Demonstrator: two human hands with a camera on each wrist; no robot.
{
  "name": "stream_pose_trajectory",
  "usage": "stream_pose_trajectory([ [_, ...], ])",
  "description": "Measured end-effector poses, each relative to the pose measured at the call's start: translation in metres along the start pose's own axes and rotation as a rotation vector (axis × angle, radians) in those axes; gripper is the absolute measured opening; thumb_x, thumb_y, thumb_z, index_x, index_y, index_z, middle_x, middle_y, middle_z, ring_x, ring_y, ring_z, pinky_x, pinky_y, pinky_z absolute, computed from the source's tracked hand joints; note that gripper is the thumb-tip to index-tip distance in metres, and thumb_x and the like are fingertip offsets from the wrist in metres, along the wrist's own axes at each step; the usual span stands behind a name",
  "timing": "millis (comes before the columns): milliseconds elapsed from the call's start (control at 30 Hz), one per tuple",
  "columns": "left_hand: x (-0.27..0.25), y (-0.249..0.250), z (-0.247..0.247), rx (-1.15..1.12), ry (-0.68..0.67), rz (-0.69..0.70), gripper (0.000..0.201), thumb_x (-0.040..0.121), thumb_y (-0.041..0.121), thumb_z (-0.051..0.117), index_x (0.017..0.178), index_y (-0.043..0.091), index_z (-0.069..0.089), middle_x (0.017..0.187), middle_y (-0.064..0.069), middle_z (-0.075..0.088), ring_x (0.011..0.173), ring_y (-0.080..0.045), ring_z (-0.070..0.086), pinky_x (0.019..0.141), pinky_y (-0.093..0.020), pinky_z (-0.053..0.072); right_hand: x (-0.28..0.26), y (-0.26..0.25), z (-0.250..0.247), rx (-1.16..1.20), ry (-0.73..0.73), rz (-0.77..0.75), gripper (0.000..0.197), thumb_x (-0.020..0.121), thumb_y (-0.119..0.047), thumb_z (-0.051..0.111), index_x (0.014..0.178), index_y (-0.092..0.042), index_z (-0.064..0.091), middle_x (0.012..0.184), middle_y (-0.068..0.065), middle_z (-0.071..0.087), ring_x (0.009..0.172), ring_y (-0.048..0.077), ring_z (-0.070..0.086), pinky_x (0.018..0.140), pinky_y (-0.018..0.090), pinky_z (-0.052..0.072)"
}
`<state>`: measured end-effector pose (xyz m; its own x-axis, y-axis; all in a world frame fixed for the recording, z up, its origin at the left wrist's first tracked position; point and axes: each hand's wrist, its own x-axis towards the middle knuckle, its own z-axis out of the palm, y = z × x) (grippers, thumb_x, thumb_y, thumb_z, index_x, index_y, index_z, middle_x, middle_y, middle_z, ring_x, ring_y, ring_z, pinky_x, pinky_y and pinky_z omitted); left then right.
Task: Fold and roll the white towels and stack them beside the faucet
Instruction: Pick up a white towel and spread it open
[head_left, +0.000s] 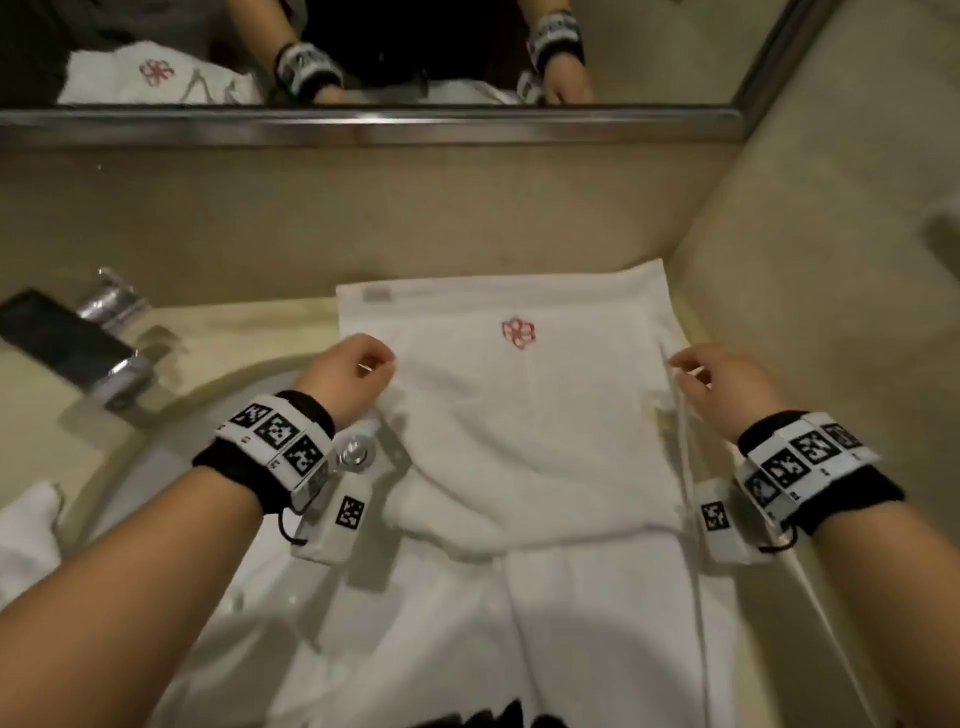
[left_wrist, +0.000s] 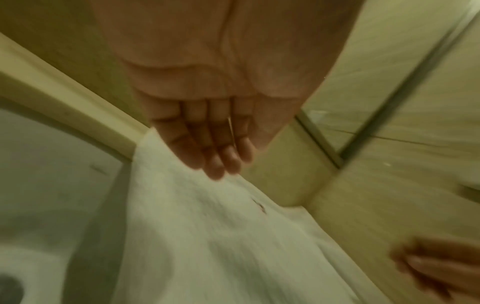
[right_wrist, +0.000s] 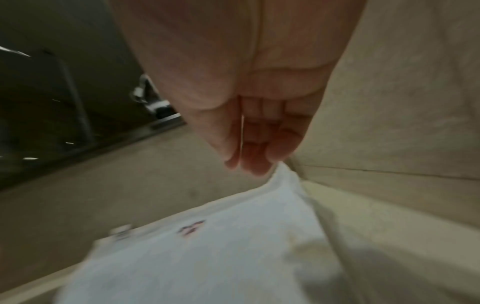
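Beige counter (head_left: 249, 332), white towel (head_left: 519, 426) flat between both hands' fingers (head_left: 376, 358)

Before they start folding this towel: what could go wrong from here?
1. The towel partly overhangs the sink basin and counter front, so it might slide off.
2. Left hand and right hand are at its side edges without a firm grip visible; the fold could go uneven.

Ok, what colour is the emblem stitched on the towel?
Red, a flower-like outline emblem on the white towel; clearest in the head view.
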<state>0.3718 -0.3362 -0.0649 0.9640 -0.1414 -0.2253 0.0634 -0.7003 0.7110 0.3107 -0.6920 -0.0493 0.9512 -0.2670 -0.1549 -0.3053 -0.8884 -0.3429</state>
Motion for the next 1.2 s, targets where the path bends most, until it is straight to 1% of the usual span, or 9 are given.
stream_pose_trajectory([
  [133, -0.093, 0.014, 0.033, 0.253, -0.393, 0.172, 0.005, 0.089, 0.025, 0.053, 0.09, 0.025, 0.058, 0.09, 0.004, 0.065, 0.082, -0.012, 0.058, 0.072, -0.022, 0.045, -0.102, -0.017, 0.009, 0.051, -0.144, -0.296, 0.013, 0.087, -0.016, 0.056, 0.094, -0.014, 0.066, 0.091, -0.001, 0.062, 0.079, 0.013, 0.052, 0.073, 0.022, 0.035],
  [300, -0.185, -0.01, 0.083, 0.605, -0.609, 0.301, 0.03, 0.082, 0.037, 0.06, 0.108, 0.024, 0.057, 0.112, 0.002, 0.057, 0.095, -0.014, 0.052, 0.083, -0.022, 0.04, -0.218, -0.01, 0.058, -0.002, -0.465, -0.457, 0.019, 0.083, -0.034, 0.06, 0.098, -0.022, 0.062, 0.096, -0.004, 0.061, 0.087, 0.015, 0.056, 0.071, 0.023, 0.037],
  [467, -0.235, -0.035, 0.106, 0.768, -0.475, 0.315, 0.059, 0.07, 0.048, 0.067, 0.12, 0.028, 0.044, 0.124, 0.002, 0.044, 0.112, -0.021, 0.043, 0.096, -0.034, 0.04, -0.277, 0.005, 0.103, -0.242, -0.411, -0.571, 0.053, 0.076, -0.045, 0.063, 0.12, -0.019, 0.047, 0.117, 0.003, 0.047, 0.104, 0.023, 0.046, 0.087, 0.034, 0.039],
  [600, -0.26, -0.043, 0.114, 0.822, -0.441, 0.397, 0.063, 0.071, 0.062, 0.059, 0.121, 0.028, 0.042, 0.126, 0.001, 0.041, 0.111, -0.022, 0.043, 0.094, -0.035, 0.041, -0.275, 0.011, 0.104, -0.129, -0.334, -0.546, 0.022, 0.086, -0.026, 0.054, 0.105, -0.014, 0.056, 0.107, 0.007, 0.054, 0.099, 0.026, 0.05, 0.081, 0.028, 0.034],
  [700, -0.268, -0.043, 0.119, 0.888, -0.398, 0.456, 0.041, 0.084, 0.036, 0.055, 0.122, 0.026, 0.044, 0.129, 0.0, 0.042, 0.112, -0.022, 0.042, 0.094, -0.034, 0.04, -0.263, 0.02, 0.092, -0.019, -0.329, -0.445, 0.009, 0.089, -0.021, 0.052, 0.092, -0.014, 0.057, 0.093, 0.002, 0.054, 0.089, 0.023, 0.053, 0.072, 0.024, 0.031],
  [867, -0.257, -0.019, 0.105, 0.489, -0.283, 0.211, 0.021, 0.093, 0.026, 0.043, 0.111, 0.017, 0.046, 0.105, -0.012, 0.058, 0.098, -0.03, 0.056, 0.078, -0.029, 0.04, -0.237, 0.047, 0.058, 0.192, -0.073, -0.047, 0.004, 0.087, -0.011, 0.054, 0.087, -0.012, 0.058, 0.095, 0.011, 0.063, 0.079, 0.021, 0.052, 0.071, 0.025, 0.035],
  [967, -0.246, 0.009, 0.09, 0.235, -0.183, 0.187, 0.028, 0.095, 0.025, 0.042, 0.116, 0.008, 0.044, 0.102, -0.015, 0.058, 0.092, -0.025, 0.056, 0.073, -0.028, 0.036, -0.242, 0.043, 0.038, 0.236, 0.121, -0.044, 0.007, 0.087, -0.016, 0.054, 0.09, -0.011, 0.056, 0.094, 0.01, 0.062, 0.079, 0.024, 0.054, 0.069, 0.025, 0.034],
  [1100, -0.241, 0.059, 0.084, 0.119, -0.205, 0.327, 0.027, 0.094, 0.027, 0.045, 0.113, 0.008, 0.048, 0.095, -0.004, 0.054, 0.087, -0.018, 0.049, 0.065, -0.022, 0.029, -0.283, -0.022, 0.053, 0.366, -0.082, -0.31, 0.06, 0.066, -0.059, 0.06, 0.113, -0.024, 0.043, 0.099, -0.006, 0.052, 0.076, 0.01, 0.053, 0.067, 0.024, 0.04],
  [1200, -0.245, 0.085, 0.079, 0.12, -0.22, 0.427, 0.024, 0.091, 0.029, 0.051, 0.106, 0.01, 0.051, 0.088, 0.002, 0.052, 0.079, -0.014, 0.048, 0.058, -0.021, 0.027, -0.282, -0.045, 0.076, 0.194, -0.104, -0.245, 0.073, 0.074, -0.04, 0.066, 0.132, -0.016, 0.028, 0.125, 0.005, 0.039, 0.109, 0.023, 0.049, 0.089, 0.036, 0.045],
])
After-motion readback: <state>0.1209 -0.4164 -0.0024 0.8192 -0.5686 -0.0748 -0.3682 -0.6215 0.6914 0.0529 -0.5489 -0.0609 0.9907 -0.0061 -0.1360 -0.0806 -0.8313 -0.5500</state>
